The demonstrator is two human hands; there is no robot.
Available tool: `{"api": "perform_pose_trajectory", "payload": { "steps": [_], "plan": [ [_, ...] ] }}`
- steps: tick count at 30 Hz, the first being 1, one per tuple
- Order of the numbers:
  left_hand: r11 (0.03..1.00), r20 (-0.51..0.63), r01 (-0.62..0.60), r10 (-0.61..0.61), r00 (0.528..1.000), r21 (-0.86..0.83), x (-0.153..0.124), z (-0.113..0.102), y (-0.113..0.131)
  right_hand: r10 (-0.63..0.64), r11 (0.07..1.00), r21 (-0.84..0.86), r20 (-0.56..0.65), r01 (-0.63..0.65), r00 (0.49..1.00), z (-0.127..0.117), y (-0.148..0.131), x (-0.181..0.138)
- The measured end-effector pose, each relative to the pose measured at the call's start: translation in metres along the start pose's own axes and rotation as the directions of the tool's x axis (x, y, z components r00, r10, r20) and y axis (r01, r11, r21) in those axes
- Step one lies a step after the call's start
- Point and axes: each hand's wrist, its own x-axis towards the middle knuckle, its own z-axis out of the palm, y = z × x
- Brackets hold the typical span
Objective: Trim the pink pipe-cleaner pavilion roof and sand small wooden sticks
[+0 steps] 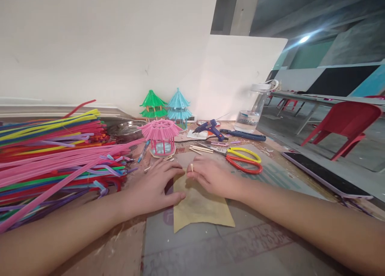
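The right hand (213, 177) pinches a small wooden stick (191, 168) in its fingertips, near the brown paper's (201, 212) far edge. The left hand (158, 184), fingers loosely spread, lies at its left edge.

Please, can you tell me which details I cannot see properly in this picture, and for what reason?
All in the head view:
- Full length of the wooden stick in the right hand: fingers cover part.
- Upper right part of the tan sheet: under the right hand.
- Base of the green pagoda model: behind the pink pagoda model.
- Left ends of the pipe cleaners: cut by the left edge.
- Label print on the water bottle: too small, blurred.
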Motion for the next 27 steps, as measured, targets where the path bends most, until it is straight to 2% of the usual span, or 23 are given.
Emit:
{"api": "perform_pose_trajectory", "payload": {
  "steps": [2, 4, 7, 10, 13, 17, 23, 27],
  "plan": [
    [1.0, 0.0, 0.001, -0.001, 1.0, -0.002, 0.0, 0.001, -0.001, 0.109, 0.994, -0.014, -0.045, -0.109, 0.993, -0.002, 0.007, 0.003],
    [1.0, -0.013, 0.01, -0.01, 1.0, -0.008, -0.001, 0.002, -0.002, 0.23, 0.963, 0.164, -0.091, -0.213, 0.969, -0.002, 0.012, 0.004],
    [1.0, -0.04, 0.005, -0.006, 0.999, -0.021, -0.003, 0.004, -0.003, 0.327, 0.802, 0.55, -0.078, -0.233, 0.942, 0.001, 0.013, 0.002],
    [0.998, -0.074, -0.029, 0.025, 0.997, -0.051, -0.004, 0.004, -0.002, 0.297, 0.638, 0.738, 0.028, -0.22, 0.954, 0.002, 0.007, 0.0],
    [0.994, -0.123, -0.093, 0.086, 0.989, -0.057, -0.003, 0.003, -0.002, 0.248, 0.592, 0.769, 0.111, -0.241, 0.962, 0.001, 0.002, -0.001],
    [0.986, -0.138, -0.157, 0.148, 0.979, -0.056, -0.002, 0.002, -0.002, 0.227, 0.593, 0.769, 0.122, -0.237, 0.966, 0.002, 0.0, -0.001],
    [0.988, -0.117, -0.14, 0.131, 0.984, -0.07, -0.002, 0.001, -0.002, 0.211, 0.597, 0.762, 0.151, -0.249, 0.966, 0.007, 0.003, -0.002],
    [0.986, -0.11, -0.144, 0.135, 0.985, -0.085, -0.002, 0.001, -0.001, 0.198, 0.634, 0.739, 0.132, -0.23, 0.971, 0.007, 0.003, -0.003]
  ]
}}
